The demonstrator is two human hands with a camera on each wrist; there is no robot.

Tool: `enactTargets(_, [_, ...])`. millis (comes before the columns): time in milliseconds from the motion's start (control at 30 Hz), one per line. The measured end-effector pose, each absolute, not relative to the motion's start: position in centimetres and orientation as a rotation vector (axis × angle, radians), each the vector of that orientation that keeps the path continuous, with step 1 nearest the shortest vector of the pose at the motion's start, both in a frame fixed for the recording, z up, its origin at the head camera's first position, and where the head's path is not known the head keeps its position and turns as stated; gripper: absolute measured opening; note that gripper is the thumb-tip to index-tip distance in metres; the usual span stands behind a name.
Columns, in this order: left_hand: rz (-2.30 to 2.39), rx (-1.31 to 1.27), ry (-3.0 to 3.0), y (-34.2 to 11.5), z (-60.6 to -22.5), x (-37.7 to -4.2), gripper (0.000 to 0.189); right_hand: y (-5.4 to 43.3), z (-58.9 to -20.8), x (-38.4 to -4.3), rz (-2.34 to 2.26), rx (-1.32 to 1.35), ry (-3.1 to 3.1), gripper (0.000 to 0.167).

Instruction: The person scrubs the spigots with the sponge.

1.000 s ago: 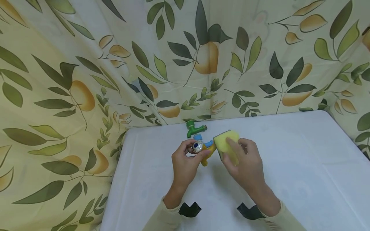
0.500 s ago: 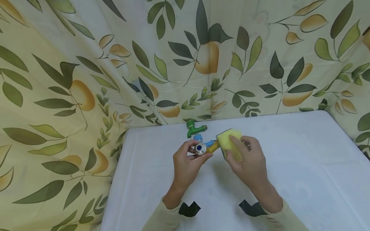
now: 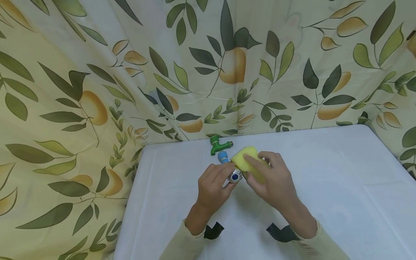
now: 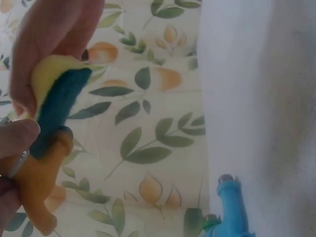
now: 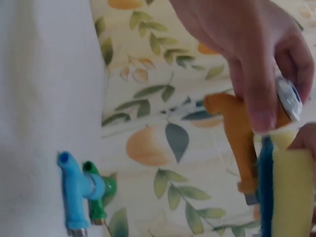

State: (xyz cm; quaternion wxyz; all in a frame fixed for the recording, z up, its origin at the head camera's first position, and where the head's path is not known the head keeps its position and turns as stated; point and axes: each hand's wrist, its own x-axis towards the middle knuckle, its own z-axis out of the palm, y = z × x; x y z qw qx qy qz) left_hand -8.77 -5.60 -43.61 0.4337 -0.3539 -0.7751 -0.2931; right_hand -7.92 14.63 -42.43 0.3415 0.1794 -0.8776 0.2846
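Note:
My left hand grips an orange plastic tap near its silver knob, with the knob turned toward the head camera. A yellow sponge is held between the thumb and fingers of my right hand. Its dark green scouring side lies against the tap's threaded-end arm, as the left wrist view shows. From the head, sponge and fingers hide most of the orange body. In the right wrist view, the tap's spout sticks out away from the sponge.
On the white-covered table, a blue tap lies just beyond my left hand. A green tap lies behind it, close to the back edge. A leaf-patterned curtain hangs behind and at the sides.
My left hand has shifted right and turned, carrying the tap's knob right and lower. The sponge has moved left and tilted, and now covers the tap's body from above.

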Motion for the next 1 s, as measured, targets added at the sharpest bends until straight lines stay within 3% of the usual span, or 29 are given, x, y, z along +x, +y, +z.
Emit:
enactTargets(367, [-0.393,-1.014,-1.873,-5.7,-44.0,-8.9,0.013,14.9,-40.7,-9.8,0.681,0.548,-2.436,0.037])
enactTargets(767, [-0.351,-1.051,-1.886,-5.7,-44.1,-8.6,0.011,15.1,-40.5,-10.0,0.748,0.572,-2.515,0.038])
enactTargets(1000, [-0.708,-0.863,-1.939,-5.9,-43.9,-8.9,0.029,15.7,-41.4,-9.3,0.754,0.530,-2.429,0.041])
